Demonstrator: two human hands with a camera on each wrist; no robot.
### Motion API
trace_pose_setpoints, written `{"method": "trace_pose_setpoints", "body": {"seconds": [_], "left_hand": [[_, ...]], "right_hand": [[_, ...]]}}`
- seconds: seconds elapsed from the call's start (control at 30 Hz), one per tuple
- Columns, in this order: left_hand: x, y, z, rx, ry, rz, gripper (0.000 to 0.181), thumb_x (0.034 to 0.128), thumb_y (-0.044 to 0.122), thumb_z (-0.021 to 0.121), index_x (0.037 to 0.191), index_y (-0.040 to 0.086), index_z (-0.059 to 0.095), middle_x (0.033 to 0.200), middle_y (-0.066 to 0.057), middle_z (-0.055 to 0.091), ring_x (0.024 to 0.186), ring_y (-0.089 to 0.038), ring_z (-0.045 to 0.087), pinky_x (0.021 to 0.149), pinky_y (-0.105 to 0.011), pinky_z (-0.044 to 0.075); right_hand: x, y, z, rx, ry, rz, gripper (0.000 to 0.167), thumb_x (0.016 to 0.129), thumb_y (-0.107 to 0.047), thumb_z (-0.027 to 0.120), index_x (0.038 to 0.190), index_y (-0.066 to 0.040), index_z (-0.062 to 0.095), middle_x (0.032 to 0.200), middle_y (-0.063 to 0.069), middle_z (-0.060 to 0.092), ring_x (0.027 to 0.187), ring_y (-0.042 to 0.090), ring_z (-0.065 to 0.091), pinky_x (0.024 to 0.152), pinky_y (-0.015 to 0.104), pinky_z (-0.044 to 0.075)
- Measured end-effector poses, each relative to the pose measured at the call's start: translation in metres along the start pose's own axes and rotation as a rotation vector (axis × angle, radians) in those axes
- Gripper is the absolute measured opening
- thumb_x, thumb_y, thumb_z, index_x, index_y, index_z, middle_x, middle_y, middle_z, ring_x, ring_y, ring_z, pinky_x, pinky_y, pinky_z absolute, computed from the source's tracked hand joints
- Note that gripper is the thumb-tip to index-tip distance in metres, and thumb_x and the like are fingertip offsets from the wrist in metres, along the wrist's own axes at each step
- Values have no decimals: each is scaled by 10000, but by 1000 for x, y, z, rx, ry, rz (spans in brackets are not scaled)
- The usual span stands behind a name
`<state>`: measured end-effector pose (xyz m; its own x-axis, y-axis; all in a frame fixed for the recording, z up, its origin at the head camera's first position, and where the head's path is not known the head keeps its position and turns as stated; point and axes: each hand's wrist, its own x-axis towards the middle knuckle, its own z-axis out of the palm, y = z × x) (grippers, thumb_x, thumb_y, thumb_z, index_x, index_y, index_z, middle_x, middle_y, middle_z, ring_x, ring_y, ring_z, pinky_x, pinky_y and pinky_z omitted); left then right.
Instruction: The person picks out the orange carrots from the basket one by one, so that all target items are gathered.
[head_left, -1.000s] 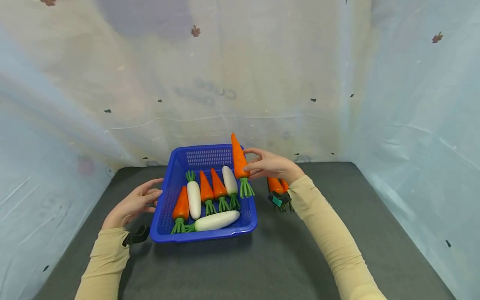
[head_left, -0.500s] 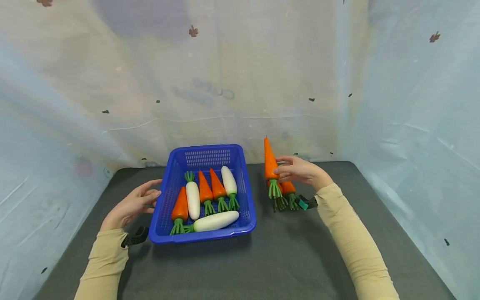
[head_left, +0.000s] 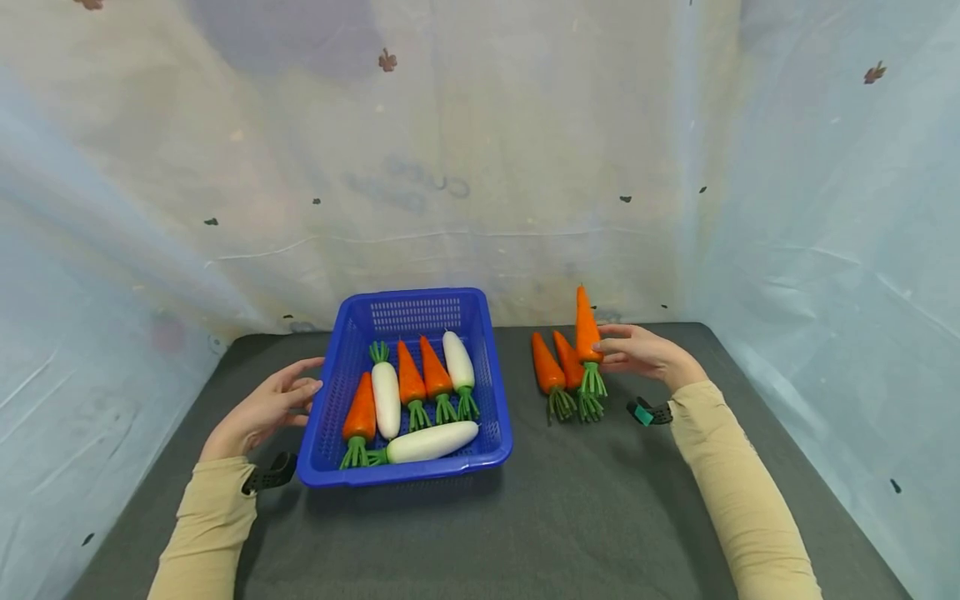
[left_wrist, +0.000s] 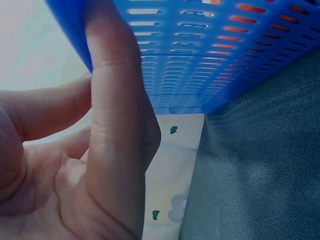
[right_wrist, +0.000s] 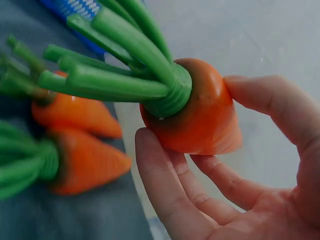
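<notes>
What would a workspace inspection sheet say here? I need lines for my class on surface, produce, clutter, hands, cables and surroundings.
Surface: dark grey table.
Produce: blue basket holding three orange carrots and three white radishes; two loose carrots on the table, right of the basket.
Clutter: nothing seen.
Left hand: touches the basket's left side.
Right hand: holds another carrot near its leafy end, above the table.
Cables: nothing seen.
Surroundings: pale sheeting behind and at both sides, with scattered dark and brown marks.
</notes>
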<state>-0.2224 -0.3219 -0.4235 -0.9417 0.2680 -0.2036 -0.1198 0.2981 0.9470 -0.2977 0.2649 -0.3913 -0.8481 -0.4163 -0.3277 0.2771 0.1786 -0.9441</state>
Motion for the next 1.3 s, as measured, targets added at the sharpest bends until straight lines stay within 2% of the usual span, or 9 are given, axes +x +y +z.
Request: {"method": "trace_pose_setpoints", "body": {"seconds": [0.17, 0.43, 0.53, 0.7, 0.9, 1.17, 1.3], "left_hand": [[0, 1, 0, 1, 3, 5, 710, 985, 341, 527, 1531, 105, 138, 1172, -200, 563, 907, -277, 618, 801, -457, 539], [-1, 3, 1, 1, 3, 4, 719, 982, 349, 532, 1530, 103, 138, 1160, -190, 573, 907, -275, 617, 801, -451, 540], [0, 4, 1, -3, 5, 5, 726, 978, 355, 537, 1530, 101, 140, 1149, -186, 578, 899, -270, 616, 799, -448, 541], [-1, 4, 1, -5, 3, 9, 728, 976, 350, 542, 1529, 96, 142, 1152, -189, 573, 896, -271, 620, 796, -447, 543], [-1, 3, 1, -6, 4, 5, 729, 973, 353, 547, 1527, 97, 148, 1151, -192, 573, 894, -269, 616, 793, -446, 543], [0, 2, 1, 0, 9, -1, 725, 974, 361, 543, 1526, 101, 152, 1159, -193, 568, 899, -268, 602, 792, -445, 544], [0, 1, 1, 2, 14, -2, 724, 973, 361, 545, 1526, 104, 155, 1165, -192, 568, 897, -268, 598, 790, -442, 545]], "right_hand": [[-5, 10, -13, -7, 42, 26, 711, 967, -96, 550, 1513, 7, 107, 1464, 286, 250, 1251, 439, 420, 1063, 516, 305], [-7, 28, -25, -2, 57, 91, 704, 972, -122, 550, 1509, 19, 116, 1458, 289, 260, 1309, 462, 327, 1063, 503, 311], [-6, 34, -28, -24, 72, 108, 683, 977, -132, 550, 1504, 25, 146, 1454, 286, 287, 1322, 453, 315, 1046, 479, 348], [-5, 43, -31, -42, 82, 117, 671, 980, -156, 554, 1494, 47, 172, 1447, 281, 314, 1326, 447, 313, 1011, 444, 402], [-4, 48, -32, -50, 84, 126, 657, 979, -178, 564, 1477, 69, 213, 1453, 276, 318, 1335, 453, 294, 999, 427, 419], [1, 53, -30, -75, 120, 153, 635, 978, -177, 566, 1464, 78, 248, 1442, 280, 336, 1308, 437, 354, 962, 403, 454], [2, 54, -28, -86, 109, 155, 634, 979, -177, 562, 1460, 88, 246, 1447, 288, 325, 1311, 436, 349, 967, 413, 449]]}}
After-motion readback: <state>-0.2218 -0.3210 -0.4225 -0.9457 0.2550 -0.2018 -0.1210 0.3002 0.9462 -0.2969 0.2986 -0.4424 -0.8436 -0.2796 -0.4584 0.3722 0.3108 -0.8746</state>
